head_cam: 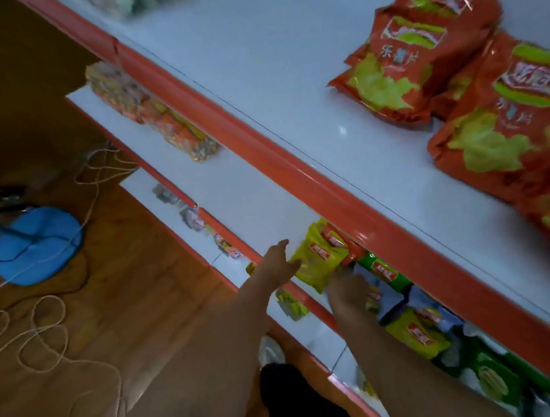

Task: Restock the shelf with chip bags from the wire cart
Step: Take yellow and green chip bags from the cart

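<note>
Chip bags are the subject; the wire cart is not in view. Largest item: the shelf unit (296, 161), white decks with orange-red front rails, running from 11 o'clock down to 5 o'clock.

Top deck: orange chip bags (419, 58) lie flat at 1 to 3 o'clock, overlapping; most of that deck is bare.

Second deck: wrapped snack packs (149, 109) at 10 o'clock. At frame centre-low, a yellow chip bag (319, 257) stands tucked under the upper rail, with green chip bags (382, 272) and more yellow and blue ones crowded beside it toward 5 o'clock. Lower decks hold small packets, too blurred to name.

Left hand (279, 263): fingers spread and loose, touching or just beside the yellow bag's left edge, gripping nothing that I can see. Right hand (346, 293): at the bag's lower corner, fingers curled down among the packs; whether they clasp a bag I cannot tell.

Progress, as a judgement: well into stocking. The second deck's right stretch looks filled and the yellow bag is being squared into the row; the open deck toward 10 o'clock and the bare top deck suggest room left. Stock remaining in the cart is unknown.

Room: dim, wooden floor (83, 368); a blue stool (35, 244) at 9 o'clock; loose white cord (47, 322) looped across the floor at 8 o'clock, a trip hazard.
</note>
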{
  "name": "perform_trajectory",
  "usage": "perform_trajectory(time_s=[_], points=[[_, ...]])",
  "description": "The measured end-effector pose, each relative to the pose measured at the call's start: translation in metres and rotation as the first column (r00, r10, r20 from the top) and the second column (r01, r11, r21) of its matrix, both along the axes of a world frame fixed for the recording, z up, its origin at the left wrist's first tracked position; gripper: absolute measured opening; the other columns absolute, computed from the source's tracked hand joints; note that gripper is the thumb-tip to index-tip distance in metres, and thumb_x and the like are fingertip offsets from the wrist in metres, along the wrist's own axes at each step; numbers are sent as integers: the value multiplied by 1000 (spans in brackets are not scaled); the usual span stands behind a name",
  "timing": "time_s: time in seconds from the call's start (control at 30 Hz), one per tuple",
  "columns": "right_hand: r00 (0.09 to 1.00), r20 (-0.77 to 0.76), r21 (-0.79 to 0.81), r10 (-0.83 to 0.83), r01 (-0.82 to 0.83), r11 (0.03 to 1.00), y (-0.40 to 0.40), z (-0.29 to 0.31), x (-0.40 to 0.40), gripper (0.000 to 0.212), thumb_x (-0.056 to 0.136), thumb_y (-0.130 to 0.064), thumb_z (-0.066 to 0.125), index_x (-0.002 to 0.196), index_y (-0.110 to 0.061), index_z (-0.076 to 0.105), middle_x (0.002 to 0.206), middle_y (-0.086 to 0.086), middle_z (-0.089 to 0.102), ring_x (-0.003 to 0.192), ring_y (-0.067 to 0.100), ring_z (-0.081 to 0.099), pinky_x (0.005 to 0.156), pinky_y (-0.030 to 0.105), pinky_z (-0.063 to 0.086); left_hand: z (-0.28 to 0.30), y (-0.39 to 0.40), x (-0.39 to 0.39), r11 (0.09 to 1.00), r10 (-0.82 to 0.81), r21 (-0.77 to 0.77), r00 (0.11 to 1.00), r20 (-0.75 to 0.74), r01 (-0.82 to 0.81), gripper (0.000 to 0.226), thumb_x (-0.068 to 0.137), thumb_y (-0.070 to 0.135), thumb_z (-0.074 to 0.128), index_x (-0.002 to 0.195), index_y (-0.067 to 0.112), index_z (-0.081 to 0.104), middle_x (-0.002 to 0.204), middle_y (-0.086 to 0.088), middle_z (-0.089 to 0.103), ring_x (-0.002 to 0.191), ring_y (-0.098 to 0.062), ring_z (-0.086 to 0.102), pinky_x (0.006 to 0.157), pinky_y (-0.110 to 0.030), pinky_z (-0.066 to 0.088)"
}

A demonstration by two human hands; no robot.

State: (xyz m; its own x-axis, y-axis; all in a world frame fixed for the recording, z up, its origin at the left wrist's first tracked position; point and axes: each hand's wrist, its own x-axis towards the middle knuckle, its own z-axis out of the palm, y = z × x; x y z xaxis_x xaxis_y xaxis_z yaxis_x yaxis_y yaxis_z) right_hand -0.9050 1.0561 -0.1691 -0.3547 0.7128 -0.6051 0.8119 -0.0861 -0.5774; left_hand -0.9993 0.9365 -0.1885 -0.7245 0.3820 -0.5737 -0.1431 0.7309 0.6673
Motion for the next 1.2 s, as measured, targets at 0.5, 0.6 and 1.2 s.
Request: perform_trajectory(time_s=[0.5, 0.6, 1.2], points=[[13, -238, 191, 971, -980, 60, -376, 79, 146, 62, 96, -45, 45, 149, -16, 29, 152, 10, 35, 139, 28, 34, 112, 41, 33, 89, -385, 329, 340, 925, 29, 328, -193, -940, 59, 96, 42, 52, 148, 19, 38, 146, -6, 48, 131, -24, 49, 107, -35, 42], [-218, -280, 140, 935, -973, -185, -452, 86, 260, 64, 97, -43, 45, 151, -16, 25, 155, 12, 31, 143, 28, 29, 114, 39, 27, 98, -440, 484, 143, 965, 23, 134, -226, -990, 53, 96, 40, 53, 143, 18, 43, 137, -9, 56, 125, -27, 55, 104, -38, 45], [-943, -173, 35, 286, -296, -955, -642, 17, 744, 65, 96, -39, 50, 151, -12, 26, 157, 8, 29, 145, 23, 27, 115, 33, 25, 36, -454, 1034, -728, 678, -181, -734, -43, -661, 54, 97, 40, 48, 143, 12, 41, 133, -13, 58, 122, -30, 55, 101, -36, 45]])
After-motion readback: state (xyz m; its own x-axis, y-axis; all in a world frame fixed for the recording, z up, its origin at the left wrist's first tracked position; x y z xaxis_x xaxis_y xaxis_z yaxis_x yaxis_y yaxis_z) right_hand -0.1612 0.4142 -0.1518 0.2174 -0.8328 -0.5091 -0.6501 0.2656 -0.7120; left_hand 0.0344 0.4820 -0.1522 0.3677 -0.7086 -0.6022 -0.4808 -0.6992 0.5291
